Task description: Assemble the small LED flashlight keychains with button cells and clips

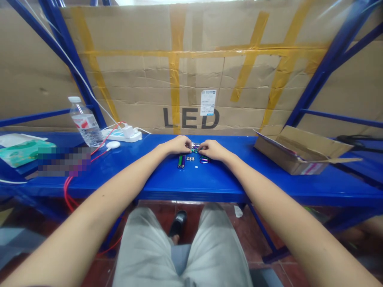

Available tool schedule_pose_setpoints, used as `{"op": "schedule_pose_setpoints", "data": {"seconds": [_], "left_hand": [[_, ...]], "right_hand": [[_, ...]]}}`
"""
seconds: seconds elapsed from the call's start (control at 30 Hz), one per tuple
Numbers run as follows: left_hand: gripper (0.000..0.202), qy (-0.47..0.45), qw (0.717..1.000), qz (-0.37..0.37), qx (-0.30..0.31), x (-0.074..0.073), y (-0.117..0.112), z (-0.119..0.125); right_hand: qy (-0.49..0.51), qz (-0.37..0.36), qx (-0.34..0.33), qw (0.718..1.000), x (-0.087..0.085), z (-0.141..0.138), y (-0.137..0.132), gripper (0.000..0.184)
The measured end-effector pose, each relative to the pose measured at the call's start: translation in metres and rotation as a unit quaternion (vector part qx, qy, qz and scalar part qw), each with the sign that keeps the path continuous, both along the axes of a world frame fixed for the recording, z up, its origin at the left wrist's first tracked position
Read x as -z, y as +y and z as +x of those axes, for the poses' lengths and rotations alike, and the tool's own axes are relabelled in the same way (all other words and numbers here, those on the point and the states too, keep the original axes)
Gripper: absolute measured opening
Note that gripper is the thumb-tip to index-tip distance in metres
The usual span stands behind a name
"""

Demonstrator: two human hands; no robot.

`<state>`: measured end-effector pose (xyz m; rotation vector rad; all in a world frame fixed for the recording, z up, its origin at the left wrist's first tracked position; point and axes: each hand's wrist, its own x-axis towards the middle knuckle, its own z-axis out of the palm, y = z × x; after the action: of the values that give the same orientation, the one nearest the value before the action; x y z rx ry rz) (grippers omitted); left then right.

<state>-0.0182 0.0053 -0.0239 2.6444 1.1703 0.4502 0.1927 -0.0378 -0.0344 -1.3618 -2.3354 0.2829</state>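
Both hands are out on the blue bench. The left hand and right hand meet fingertip to fingertip over a small greenish piece, the grip too small to make out. Two little tubes and button cells lie just on the person's side of the left hand. A cardboard box sits well off to the right hand's outer side, and a water bottle well off to the left's.

A water bottle stands far left on the tabletop, with a white power strip and a red cable beside it. An open cardboard box sits right, and taped cardboard marked LED stands behind.
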Motion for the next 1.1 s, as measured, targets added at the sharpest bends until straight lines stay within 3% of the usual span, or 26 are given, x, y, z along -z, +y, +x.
{"op": "schedule_pose_setpoints", "data": {"seconds": [0.2, 0.33, 0.53, 0.67, 0.73, 0.9, 1.1], "left_hand": [[0.010, -0.049, 0.997, 0.061, 0.025, 0.002, -0.007, 0.003], [0.012, -0.125, 0.987, 0.086, 0.046, 0.002, -0.014, 0.004], [0.010, -0.178, 0.977, 0.101, 0.061, -0.004, -0.029, 0.005], [0.014, -0.177, 0.971, 0.135, 0.082, -0.007, -0.036, 0.011], [0.013, -0.171, 0.969, 0.151, 0.091, -0.007, -0.036, 0.013], [0.005, -0.154, 0.966, 0.188, 0.093, -0.004, -0.031, 0.015], [0.010, -0.143, 0.967, 0.190, 0.088, -0.004, -0.033, 0.012]], "right_hand": [[0.020, 0.013, -0.013, 1.000, 0.004, 0.002, 0.007, 0.005], [0.168, -0.025, -0.057, 0.984, 0.006, 0.003, 0.010, 0.008], [0.420, -0.196, -0.078, 0.883, -0.002, -0.001, -0.001, 0.021], [0.491, -0.309, -0.096, 0.809, -0.008, -0.002, -0.008, 0.014], [0.502, -0.341, -0.114, 0.787, -0.008, -0.002, -0.009, 0.011], [0.481, -0.329, -0.123, 0.803, -0.005, -0.001, -0.009, 0.018], [0.453, -0.289, -0.130, 0.833, -0.007, 0.003, -0.007, 0.031]]}}
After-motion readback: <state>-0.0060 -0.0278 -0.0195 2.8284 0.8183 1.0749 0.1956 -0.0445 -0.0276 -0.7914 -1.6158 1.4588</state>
